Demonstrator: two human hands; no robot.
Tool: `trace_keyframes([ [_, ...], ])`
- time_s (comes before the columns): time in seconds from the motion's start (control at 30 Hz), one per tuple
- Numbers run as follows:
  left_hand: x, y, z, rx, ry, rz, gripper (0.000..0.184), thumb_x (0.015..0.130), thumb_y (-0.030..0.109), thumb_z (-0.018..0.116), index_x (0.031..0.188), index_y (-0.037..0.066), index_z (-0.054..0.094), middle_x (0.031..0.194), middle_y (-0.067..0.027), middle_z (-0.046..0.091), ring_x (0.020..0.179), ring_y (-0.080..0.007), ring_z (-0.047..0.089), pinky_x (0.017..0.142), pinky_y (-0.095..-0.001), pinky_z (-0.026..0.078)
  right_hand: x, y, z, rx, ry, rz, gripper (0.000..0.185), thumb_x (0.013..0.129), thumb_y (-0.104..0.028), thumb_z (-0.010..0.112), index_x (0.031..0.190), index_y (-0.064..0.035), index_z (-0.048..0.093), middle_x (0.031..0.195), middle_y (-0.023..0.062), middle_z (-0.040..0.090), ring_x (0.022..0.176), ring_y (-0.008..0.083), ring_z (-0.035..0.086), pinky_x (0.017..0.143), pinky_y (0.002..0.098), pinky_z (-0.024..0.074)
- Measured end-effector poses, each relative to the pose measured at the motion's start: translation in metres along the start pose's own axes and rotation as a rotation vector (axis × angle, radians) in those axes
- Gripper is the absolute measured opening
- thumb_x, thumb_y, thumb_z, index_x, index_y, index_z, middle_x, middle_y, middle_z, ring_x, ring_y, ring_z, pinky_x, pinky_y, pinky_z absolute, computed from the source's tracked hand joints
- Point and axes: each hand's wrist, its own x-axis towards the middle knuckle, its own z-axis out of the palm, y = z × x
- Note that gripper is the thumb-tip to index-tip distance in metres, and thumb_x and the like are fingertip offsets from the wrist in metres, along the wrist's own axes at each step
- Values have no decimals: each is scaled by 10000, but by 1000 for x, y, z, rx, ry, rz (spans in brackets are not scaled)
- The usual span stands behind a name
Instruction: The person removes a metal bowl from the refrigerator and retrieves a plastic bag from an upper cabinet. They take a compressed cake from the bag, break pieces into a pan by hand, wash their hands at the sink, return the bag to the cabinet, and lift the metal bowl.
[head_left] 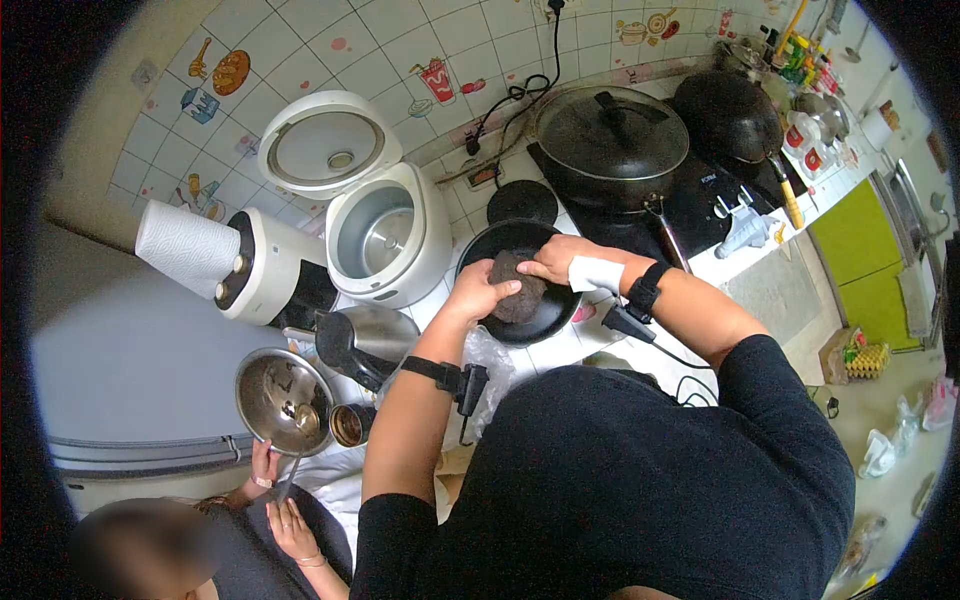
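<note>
A dark brown lump [518, 288] with a rough surface is gripped between my two hands, over a round black pan [548, 325]. Whether it is cloth or something softer I cannot tell. My left hand [480, 290] holds its left side with the thumb on top. On its upper right, my right hand [552, 262] presses with the thumb and bent fingers. The pan's inside shows around the lump, and its far side is partly behind my right hand. Crumpled clear plastic [488, 358] lies near my left forearm.
Behind the pan stand an open rice cooker [385, 235], a lidded pot [612, 140] and a wok [728, 115]. A kettle [370, 338] is at left. Another person's hand [262, 465] is at a metal bowl [262, 385], beside an open tin [350, 426].
</note>
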Motion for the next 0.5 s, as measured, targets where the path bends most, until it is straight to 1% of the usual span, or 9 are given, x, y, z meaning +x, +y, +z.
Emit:
trace_keyframes([
  [0.07,-8,11,-1,-221,-78,39,436,775,83,707,1153,-33,523,1038,-110,628,936,-189,599,829,-323,483,2,1,-2,39,5,-25,663,958,-498,310,690,-3,659,725,242,620,752,432,599,724,489,475],
  [0.1,-9,13,-1,-221,-79,39,436,775,83,707,1153,-33,523,1038,-110,628,936,-189,599,829,-323,483,2,1,-4,78,9,-53,664,962,-493,306,694,3,656,722,251,614,750,440,592,720,492,472],
  [0.17,-9,14,0,-275,-93,76,487,801,78,686,1223,-11,460,1105,-93,591,1009,-183,566,881,-317,462,0,-2,-10,100,26,-58,655,964,-482,314,693,12,649,715,257,607,742,446,586,714,491,470],
  [0.2,-9,14,-1,-275,-93,75,487,801,78,686,1223,-11,460,1105,-93,591,1009,-183,566,881,-317,462,-1,-4,-11,122,42,-64,647,966,-471,323,692,20,642,708,263,601,735,451,581,709,491,468],
  [0.27,-8,12,-5,-323,-187,81,466,806,91,688,1212,6,475,1101,-75,586,1020,-172,560,899,-314,453,-2,-2,-8,147,43,-86,635,966,-461,336,691,26,637,703,266,596,728,455,577,701,492,466],
  [0.3,-7,11,-6,-324,-187,81,466,806,91,688,1212,6,475,1101,-75,586,1020,-172,560,899,-314,453,-2,-1,-7,170,45,-109,623,966,-451,350,690,32,632,697,269,590,720,460,573,693,494,464],
  [0.37,-9,11,-7,-476,-253,76,458,809,86,684,1213,22,478,1105,-64,583,1028,-167,557,919,-312,445,-1,2,-2,191,65,-121,609,967,-433,356,685,34,628,692,272,585,712,463,568,685,494,461],
  [0.5,-12,10,-7,-563,-291,24,453,811,69,673,1217,28,476,1116,-57,579,1038,-167,552,932,-312,438,-4,-1,0,265,67,-124,588,971,-401,359,676,34,622,687,277,578,703,468,562,665,495,455],
])
